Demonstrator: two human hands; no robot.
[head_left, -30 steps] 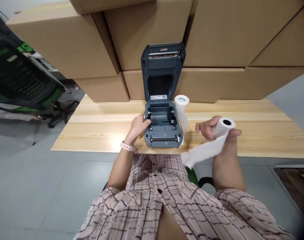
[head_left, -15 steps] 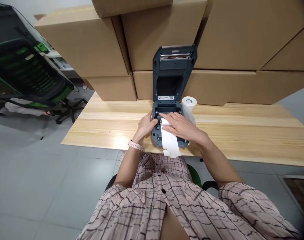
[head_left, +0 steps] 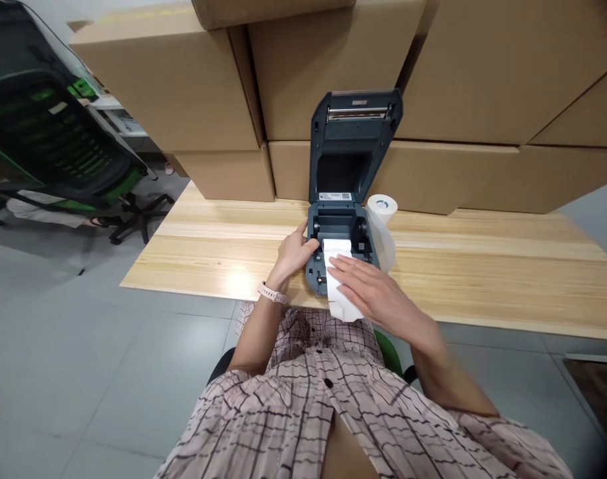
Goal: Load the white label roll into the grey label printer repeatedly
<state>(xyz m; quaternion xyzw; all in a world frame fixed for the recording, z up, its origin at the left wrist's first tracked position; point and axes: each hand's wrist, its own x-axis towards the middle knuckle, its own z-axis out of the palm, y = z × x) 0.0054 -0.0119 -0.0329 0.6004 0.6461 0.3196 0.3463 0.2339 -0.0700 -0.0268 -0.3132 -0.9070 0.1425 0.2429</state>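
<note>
At nine o'clock of the printer (head_left: 352, 146), left hand (head_left: 294, 253): thumb and curled fingers clasp its side wall.
printer: lid up, on table (head_left: 483, 266).
paper roll (head_left: 337, 245): in printer bay, strip (head_left: 344, 308) trailing toward six o'clock.
right hand (head_left: 370, 293): fingers flat, slightly spread, pressing strip.
spare roll (head_left: 381, 206): upright, three o'clock of printer.

Desk bay, boxes stacked behind, tiled floor.
Pale wood table (head_left: 483, 266), plank top, with a bright glare patch near its front left edge. Plain brown cardboard boxes (head_left: 173, 80) piled on the table along its back, several tiers, filling the upper view. Grey tile floor (head_left: 58, 372), thin joints. Black-and-green mesh office chair (head_left: 48, 140) on a star base, tilted, at left. Dark brown mat (head_left: 600, 386) at lower right.
</note>
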